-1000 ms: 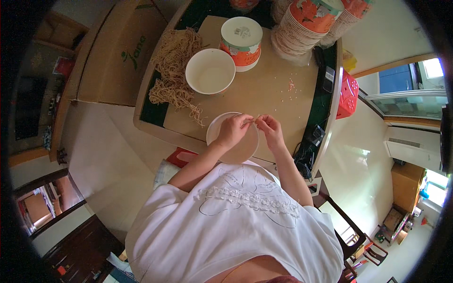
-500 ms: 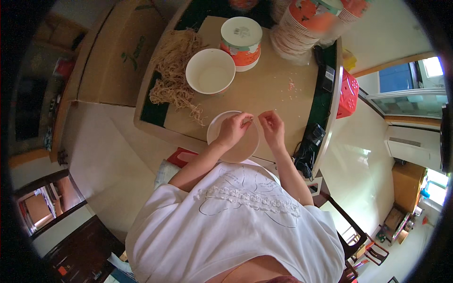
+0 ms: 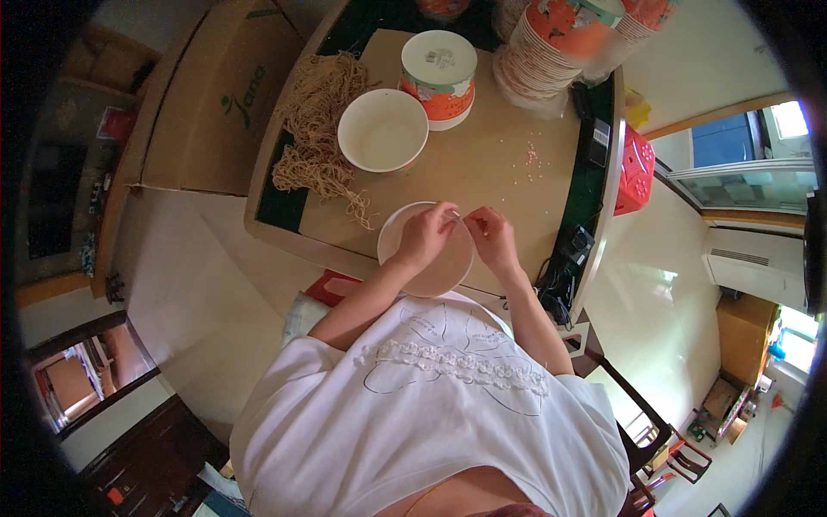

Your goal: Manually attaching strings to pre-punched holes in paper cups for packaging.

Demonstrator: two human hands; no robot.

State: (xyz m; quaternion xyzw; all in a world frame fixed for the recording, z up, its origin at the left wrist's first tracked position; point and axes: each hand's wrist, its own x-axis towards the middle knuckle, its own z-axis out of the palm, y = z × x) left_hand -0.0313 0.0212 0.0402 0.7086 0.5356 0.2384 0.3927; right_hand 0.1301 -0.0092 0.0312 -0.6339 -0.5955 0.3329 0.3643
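Small pale piece (image 3: 456, 216), too small to identify, pinched by left hand (image 3: 431, 235) above white bowl (image 3: 443, 274) at counter (image 3: 301, 248) edge. Right hand (image 3: 494, 237) just beside, fingers bunched; grip: cannot tell. Beyond: second bowl (image 3: 382, 133), tangled tan strands (image 3: 323, 108).

Near bowl (image 3: 435, 274), frame centre, read pale beige, unpatterned inside. Upright bowl (image 3: 382, 129), upper centre, was plain white inside. Inverted bowl (image 3: 438, 102), upper centre, showed a white base, grey-green band and orange-red printed wall. Bowl stacks (image 3: 564, 30), upper right, carried orange-red print above pale rims. Strands (image 3: 319, 121), upper left of centre, were tan. Tabletop (image 3: 280, 208) showed dark green around a brown sheet (image 3: 482, 164). Scattered bits (image 3: 531, 157) were pink and white. Shirt (image 3: 431, 422), lower centre: white with thin dark line drawing.
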